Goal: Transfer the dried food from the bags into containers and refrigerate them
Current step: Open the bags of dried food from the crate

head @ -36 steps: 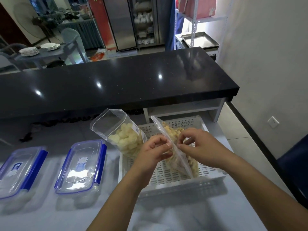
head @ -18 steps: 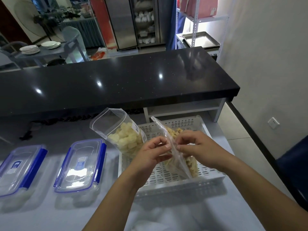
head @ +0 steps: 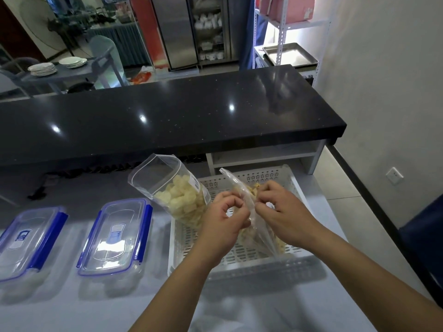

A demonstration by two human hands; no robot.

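Observation:
A clear zip bag of yellowish dried food (head: pixel 257 232) stands in the white perforated basket (head: pixel 242 262). My left hand (head: pixel 223 224) and my right hand (head: pixel 282 212) each pinch one side of its top edge, close together above the basket. A second clear bag of pale dried pieces (head: pixel 178 197) leans at the basket's left corner with its mouth open. Two clear containers with blue-clipped lids on sit on the grey table, one (head: pixel 115 238) just left of the basket and one (head: pixel 28 243) at the far left.
A long black counter (head: pixel 167 116) runs across behind the table, with a white shelf (head: pixel 263 155) under its right end. Behind it are a metal tray on a rack (head: pixel 290 55), a steel cabinet (head: pixel 189 32) and plates on a table (head: pixel 55 65). A wall stands right.
Both hands have slid slightly down and closer together along the bag's top edge. The bag has stayed in the basket, and the other bag and containers have not moved.

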